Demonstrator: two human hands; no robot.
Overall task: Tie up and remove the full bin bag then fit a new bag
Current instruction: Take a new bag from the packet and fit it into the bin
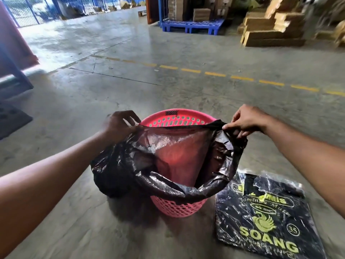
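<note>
- While both arms reach forward in the head view, a thin black plastic bin bag (168, 165) hangs open over a round pink perforated plastic basket (177, 206) that stands on the grey concrete floor (130, 81).
- The left hand (119, 124) is closed, pinching the far-left edge of the bag's mouth just beside the basket's rim.
- The right hand (244, 122) is closed too, fingers gripping the far-right edge of the bag, pulled taut between the two hands.
- The bag's near edge is folded down over the basket's near rim; pink shows through the stretched film inside.
- A flat black packet of bags with yellow printing (265, 221) lies on the floor just beside the basket, on its right.
- Farther off, a blue plastic pallet (192, 25) and stacked brown cardboard (272, 28) stand well apart from the basket.
</note>
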